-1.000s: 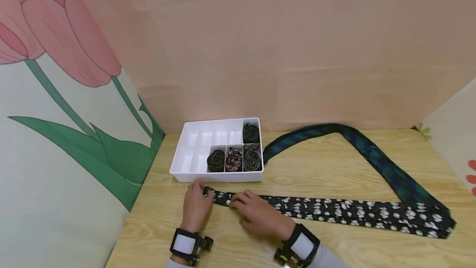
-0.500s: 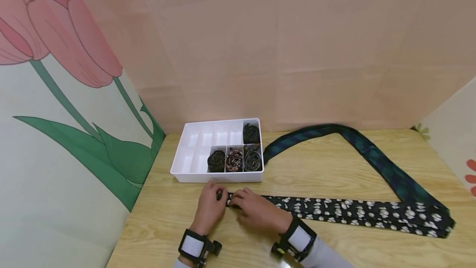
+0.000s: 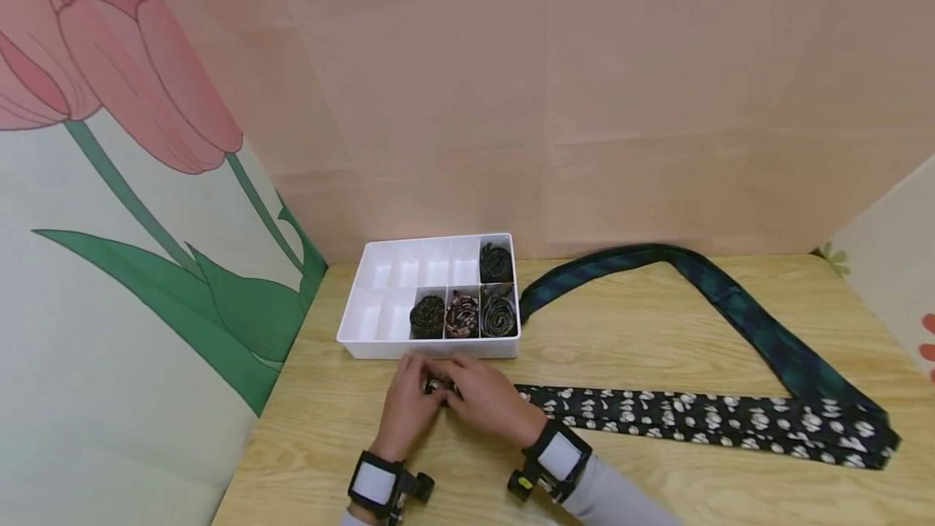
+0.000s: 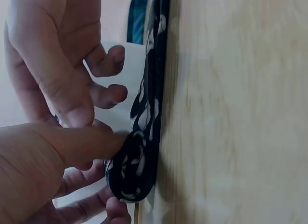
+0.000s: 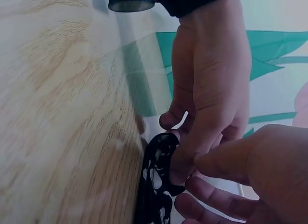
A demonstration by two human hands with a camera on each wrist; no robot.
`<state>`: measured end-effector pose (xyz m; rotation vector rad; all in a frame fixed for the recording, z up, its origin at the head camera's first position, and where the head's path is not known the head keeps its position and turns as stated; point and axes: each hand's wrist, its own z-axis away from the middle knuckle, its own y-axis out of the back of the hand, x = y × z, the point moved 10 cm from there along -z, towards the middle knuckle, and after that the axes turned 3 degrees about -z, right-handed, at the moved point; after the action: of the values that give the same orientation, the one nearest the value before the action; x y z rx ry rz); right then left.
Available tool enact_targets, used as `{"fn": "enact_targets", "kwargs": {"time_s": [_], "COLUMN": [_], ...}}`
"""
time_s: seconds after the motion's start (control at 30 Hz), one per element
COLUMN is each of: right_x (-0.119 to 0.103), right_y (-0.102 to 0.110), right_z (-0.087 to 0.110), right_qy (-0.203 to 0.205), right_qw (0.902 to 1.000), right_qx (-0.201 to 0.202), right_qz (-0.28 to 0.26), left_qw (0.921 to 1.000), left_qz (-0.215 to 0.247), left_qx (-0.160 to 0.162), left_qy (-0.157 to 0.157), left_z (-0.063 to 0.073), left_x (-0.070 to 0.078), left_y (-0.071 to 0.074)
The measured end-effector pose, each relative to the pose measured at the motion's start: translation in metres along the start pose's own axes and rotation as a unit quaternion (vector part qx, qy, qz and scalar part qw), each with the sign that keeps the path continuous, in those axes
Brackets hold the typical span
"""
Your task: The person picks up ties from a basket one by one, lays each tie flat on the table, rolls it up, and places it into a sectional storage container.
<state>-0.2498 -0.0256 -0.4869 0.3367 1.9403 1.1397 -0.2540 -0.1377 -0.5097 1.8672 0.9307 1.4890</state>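
- left hand (image 3: 409,406) pinches the rolled end of the white-patterned tie (image 3: 628,411); right hand (image 3: 488,398) meets it there, its own hold unclear.
- the roll sits on the table (image 3: 307,428), just in front of the white tray (image 3: 431,350).
- slack fingers could let the coil loosen; a skewed strip could stagger its edges.
- the green-blue tie (image 3: 760,331), overlapping the far end, might drag along.
- tray wall limits reach forward; nearer wood leaves room.

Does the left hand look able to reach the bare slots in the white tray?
Probably yes: the left hand is close to the white tray, whose bare slots lie open, though that hand presently holds the patterned tie.
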Motion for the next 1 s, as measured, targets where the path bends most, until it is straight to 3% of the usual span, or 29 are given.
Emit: {"fn": "enact_targets", "kwargs": {"time_s": [0.17,0.37,0.47,0.6,0.7,0.83,1.0], "right_x": [-0.003,0.005,0.011,0.019,0.025,0.023,0.020], "right_y": [0.000,0.000,0.001,0.005,0.007,0.008,0.006], "right_z": [-0.003,-0.009,-0.010,-0.008,-0.004,0.001,0.009], "right_qy": [0.000,-0.040,-0.052,-0.066,-0.075,-0.056,-0.036], "right_qw": [0.9999,0.9984,0.9974,0.9964,0.9959,0.9977,0.9985], "right_qx": [0.016,0.034,0.044,0.053,0.050,0.035,0.024], "right_qz": [0.005,0.022,0.024,0.010,0.001,0.012,0.034], "left_qw": [0.9999,0.9994,0.9992,0.9952,0.9899,0.9879,0.9868], "left_qz": [-0.004,-0.010,0.004,0.039,0.064,0.083,0.062], "left_qx": [0.012,0.018,-0.002,-0.069,-0.114,-0.121,-0.116], "left_qy": [-0.005,-0.027,-0.041,-0.058,-0.054,-0.051,-0.094], "left_z": [-0.003,-0.004,-0.003,0.001,0.005,0.006,0.007], "left_x": [0.002,0.012,0.015,0.012,0.006,0.003,0.014], "left_y": [0.000,-0.007,-0.013,-0.023,-0.027,-0.021,-0.015]}}
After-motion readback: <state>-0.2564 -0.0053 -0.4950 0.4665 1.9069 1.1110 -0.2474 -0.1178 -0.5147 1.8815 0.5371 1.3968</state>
